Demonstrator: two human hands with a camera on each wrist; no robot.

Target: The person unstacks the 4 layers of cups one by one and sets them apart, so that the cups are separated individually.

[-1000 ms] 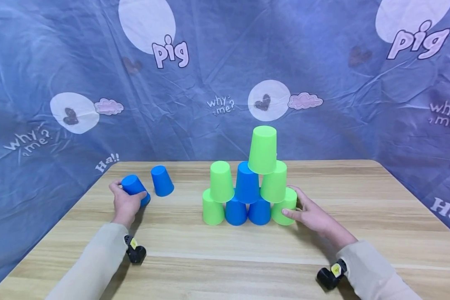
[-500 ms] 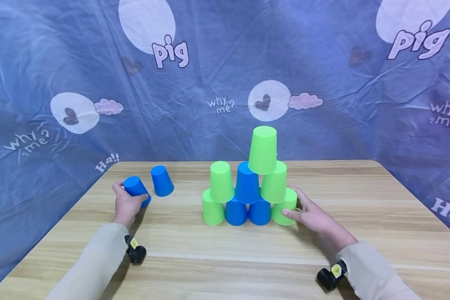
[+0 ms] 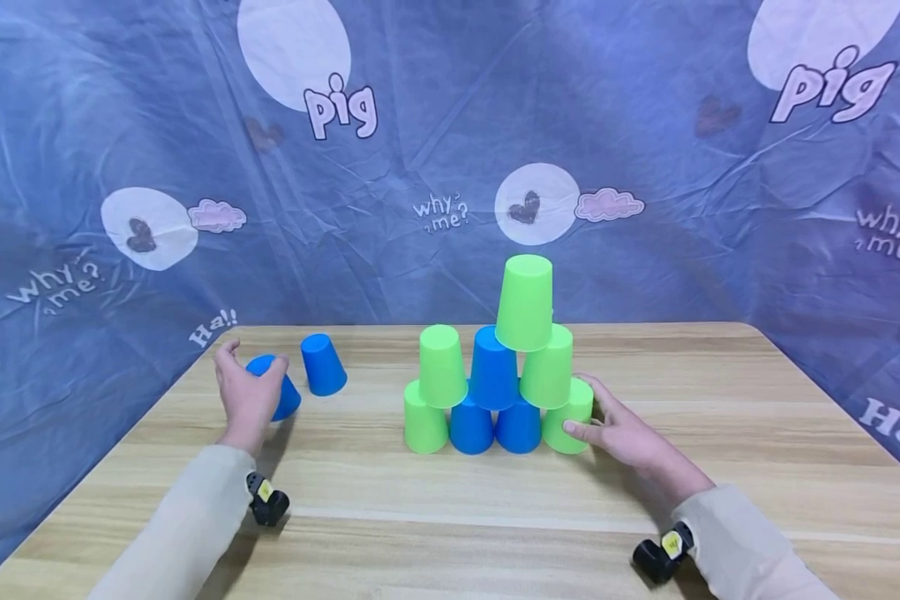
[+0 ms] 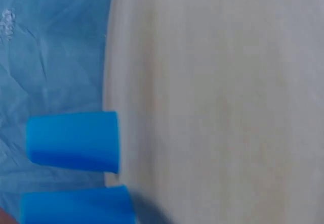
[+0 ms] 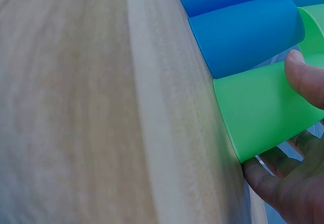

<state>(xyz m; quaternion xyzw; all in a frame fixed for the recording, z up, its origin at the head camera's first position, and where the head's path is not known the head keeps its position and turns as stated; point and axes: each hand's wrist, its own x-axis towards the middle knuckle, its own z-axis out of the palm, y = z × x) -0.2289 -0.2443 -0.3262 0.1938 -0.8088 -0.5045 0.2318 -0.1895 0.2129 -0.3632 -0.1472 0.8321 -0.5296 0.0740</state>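
At the left, my left hand [image 3: 246, 404] is raised around the top of an upturned blue cup [image 3: 288, 400], thumb and fingers spread apart. The hand hides part of that cup. A second blue cup [image 3: 323, 365] stands just beyond it to the right. In the left wrist view only a sliver of hand [image 4: 6, 218] shows beside the nearer cup [image 4: 78, 207]. My right hand [image 3: 630, 433] holds the green cup [image 3: 567, 417] at the right end of a pyramid's bottom row. Its thumb [image 5: 309, 85] lies on the cup's front, fingers along the outer side.
Upturned cups form the pyramid: a green cup [image 3: 425, 419] ends the bottom row at left, blue cups [image 3: 472, 427] between. Above are a green cup [image 3: 442, 367], a blue cup [image 3: 493, 369] and another green cup [image 3: 547, 367]. A single green cup [image 3: 525, 302] tops them, right of centre.
My left hand has let go of the blue cup's side and risen to its top, with fingers spreading. The right hand and the pyramid have stayed put.
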